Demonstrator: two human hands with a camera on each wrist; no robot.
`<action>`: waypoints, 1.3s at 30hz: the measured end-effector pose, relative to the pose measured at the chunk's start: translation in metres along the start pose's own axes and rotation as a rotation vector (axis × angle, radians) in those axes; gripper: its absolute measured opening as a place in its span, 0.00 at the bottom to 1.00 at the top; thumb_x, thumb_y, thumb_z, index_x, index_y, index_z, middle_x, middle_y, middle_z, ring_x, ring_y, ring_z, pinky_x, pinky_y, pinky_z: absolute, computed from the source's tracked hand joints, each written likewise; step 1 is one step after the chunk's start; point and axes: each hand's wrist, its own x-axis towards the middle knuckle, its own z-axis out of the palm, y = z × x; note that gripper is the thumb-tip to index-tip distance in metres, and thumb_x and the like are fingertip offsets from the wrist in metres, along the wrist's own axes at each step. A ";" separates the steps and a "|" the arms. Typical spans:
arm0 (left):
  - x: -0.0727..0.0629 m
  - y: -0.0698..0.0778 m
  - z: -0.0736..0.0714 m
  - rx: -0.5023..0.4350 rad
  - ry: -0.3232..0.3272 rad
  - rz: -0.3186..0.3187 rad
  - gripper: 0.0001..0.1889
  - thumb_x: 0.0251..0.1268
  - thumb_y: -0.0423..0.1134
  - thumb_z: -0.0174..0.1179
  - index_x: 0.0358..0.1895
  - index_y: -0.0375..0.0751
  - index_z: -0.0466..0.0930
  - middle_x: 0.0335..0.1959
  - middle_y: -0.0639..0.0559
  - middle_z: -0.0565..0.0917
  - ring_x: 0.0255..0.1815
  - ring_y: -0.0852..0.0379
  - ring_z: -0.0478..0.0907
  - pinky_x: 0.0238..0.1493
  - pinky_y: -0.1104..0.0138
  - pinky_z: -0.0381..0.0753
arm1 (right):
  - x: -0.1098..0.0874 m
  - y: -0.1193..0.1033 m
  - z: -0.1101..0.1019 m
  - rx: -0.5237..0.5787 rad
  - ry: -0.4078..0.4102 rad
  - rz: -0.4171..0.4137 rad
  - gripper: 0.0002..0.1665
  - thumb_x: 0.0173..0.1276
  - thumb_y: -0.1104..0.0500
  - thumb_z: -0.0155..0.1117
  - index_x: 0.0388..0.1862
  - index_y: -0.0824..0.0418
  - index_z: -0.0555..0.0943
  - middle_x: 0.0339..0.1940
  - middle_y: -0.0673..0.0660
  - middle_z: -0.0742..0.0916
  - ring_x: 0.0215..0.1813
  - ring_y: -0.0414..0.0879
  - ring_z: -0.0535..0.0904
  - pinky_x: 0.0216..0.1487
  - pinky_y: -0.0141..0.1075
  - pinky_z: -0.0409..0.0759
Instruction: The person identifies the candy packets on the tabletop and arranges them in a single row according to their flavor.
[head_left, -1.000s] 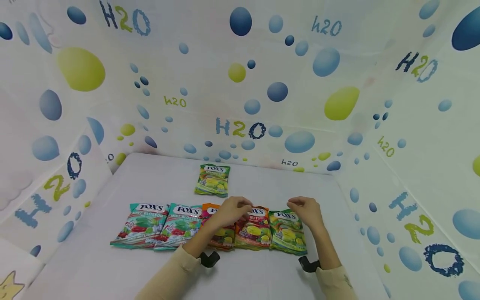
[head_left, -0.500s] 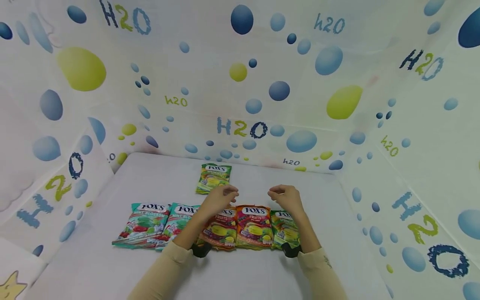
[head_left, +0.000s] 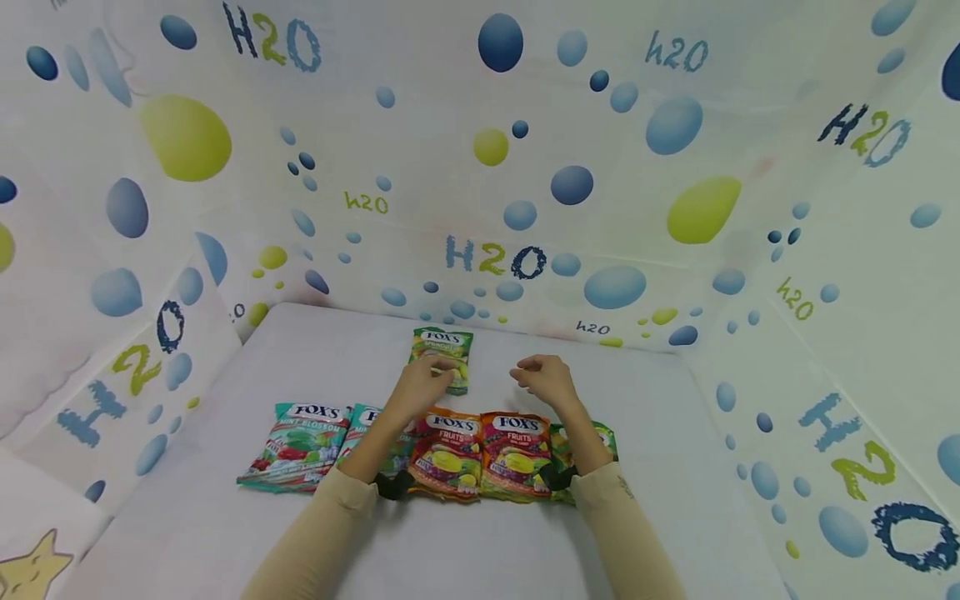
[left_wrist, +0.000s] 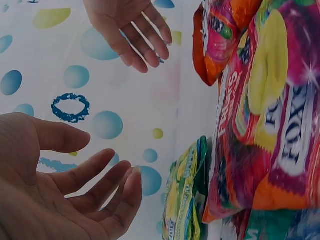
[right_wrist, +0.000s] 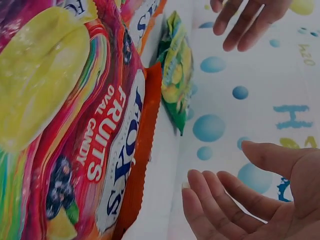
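Observation:
My left hand (head_left: 422,390) hovers over the table with loosely bent fingers, overlapping the lower part of a green Fox's candy bag (head_left: 461,377) at the back. Facing it, my right hand (head_left: 547,385) hangs in the air beyond the front row, its fingers also loose. Nothing is between the fingers of either hand in the wrist views. Below them lie two orange-red Fruits candy bags (head_left: 516,454). To the left are two teal Mint Blossom candy bags (head_left: 303,446), one partly behind my left forearm. A second green candy bag (head_left: 606,437) is mostly hidden under my right forearm.
A white table (head_left: 480,550) carries all the bags, set side by side in a front row with one behind. White cloth walls (head_left: 637,250) with bubble and H2O prints enclose its back and sides. Black wrist cameras (head_left: 393,485) sit on both wrists.
Both hands have moved forward over the row and leftward; the left reaches the back green bag, and the right has left the right-end green bag. The bags stay in their places.

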 end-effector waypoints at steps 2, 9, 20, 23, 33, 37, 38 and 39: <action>0.002 -0.002 -0.003 0.011 0.016 0.002 0.19 0.78 0.43 0.57 0.62 0.36 0.82 0.60 0.41 0.84 0.52 0.43 0.82 0.47 0.53 0.81 | 0.005 -0.002 0.004 0.010 0.000 0.014 0.21 0.73 0.50 0.71 0.54 0.65 0.86 0.44 0.60 0.91 0.49 0.61 0.89 0.44 0.41 0.88; 0.008 -0.013 -0.009 0.025 0.043 0.000 0.21 0.76 0.43 0.56 0.65 0.34 0.80 0.62 0.37 0.82 0.57 0.40 0.81 0.52 0.49 0.82 | 0.016 -0.006 0.013 0.069 0.038 0.049 0.19 0.73 0.52 0.70 0.52 0.66 0.87 0.46 0.62 0.91 0.45 0.56 0.90 0.42 0.39 0.88; 0.018 -0.023 -0.019 0.051 0.079 -0.069 0.28 0.73 0.40 0.54 0.70 0.25 0.72 0.67 0.28 0.76 0.60 0.34 0.77 0.55 0.45 0.80 | 0.037 -0.017 0.038 0.116 0.011 0.094 0.20 0.71 0.54 0.71 0.51 0.69 0.86 0.46 0.64 0.91 0.41 0.52 0.91 0.41 0.39 0.88; 0.019 -0.025 -0.022 0.035 0.087 -0.084 0.28 0.73 0.39 0.54 0.71 0.25 0.71 0.68 0.26 0.74 0.56 0.35 0.77 0.52 0.46 0.79 | 0.042 -0.021 0.045 0.110 0.013 0.118 0.20 0.70 0.53 0.73 0.51 0.69 0.87 0.46 0.63 0.91 0.40 0.51 0.91 0.41 0.38 0.88; 0.026 -0.039 -0.025 0.104 0.049 -0.120 0.32 0.75 0.41 0.54 0.74 0.24 0.65 0.70 0.22 0.70 0.49 0.37 0.77 0.49 0.47 0.77 | 0.048 -0.026 0.066 0.122 -0.008 0.208 0.20 0.69 0.54 0.73 0.51 0.69 0.86 0.41 0.63 0.91 0.41 0.54 0.91 0.42 0.41 0.89; 0.029 -0.042 -0.026 0.113 0.031 -0.159 0.34 0.74 0.42 0.54 0.77 0.25 0.61 0.71 0.23 0.69 0.54 0.35 0.76 0.52 0.46 0.76 | 0.051 -0.025 0.075 0.077 -0.026 0.230 0.22 0.69 0.52 0.73 0.52 0.68 0.87 0.40 0.60 0.91 0.39 0.51 0.90 0.43 0.41 0.88; 0.030 -0.044 -0.025 0.117 0.028 -0.164 0.34 0.74 0.42 0.54 0.77 0.25 0.61 0.71 0.23 0.70 0.56 0.35 0.75 0.53 0.46 0.76 | 0.051 -0.024 0.077 0.062 -0.028 0.233 0.22 0.69 0.51 0.73 0.52 0.67 0.87 0.39 0.60 0.91 0.39 0.50 0.90 0.43 0.41 0.88; 0.031 -0.044 -0.025 0.113 0.022 -0.168 0.34 0.74 0.42 0.54 0.77 0.25 0.60 0.71 0.23 0.70 0.57 0.34 0.75 0.53 0.45 0.76 | 0.052 -0.023 0.079 0.055 -0.025 0.239 0.22 0.69 0.51 0.73 0.52 0.67 0.87 0.40 0.59 0.91 0.38 0.50 0.90 0.43 0.41 0.88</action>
